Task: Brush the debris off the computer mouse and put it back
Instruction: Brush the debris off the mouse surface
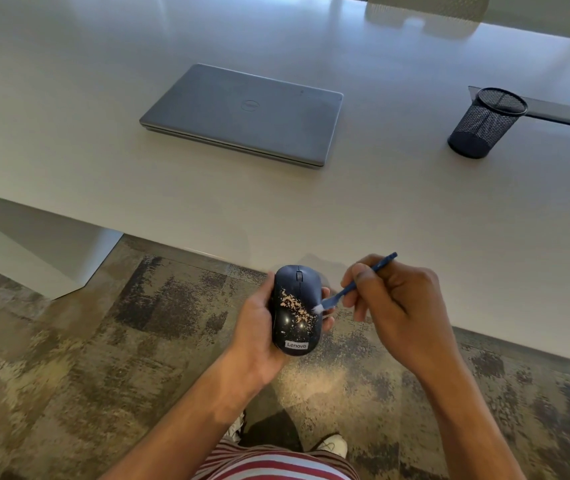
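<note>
A dark blue computer mouse (296,308) with a label at its near end sits in my left hand (255,327), held over the floor just off the table's front edge. Pale tan debris (294,304) is scattered across its top. My right hand (392,306) pinches a thin blue brush (356,284). Its white bristle tip (317,309) touches the right side of the mouse, next to the debris.
The white table (311,209) carries a shut grey laptop (242,114) at the middle and a black mesh pen cup (486,123) at the right. Patterned carpet (103,358) lies below, and my shoes show near the bottom.
</note>
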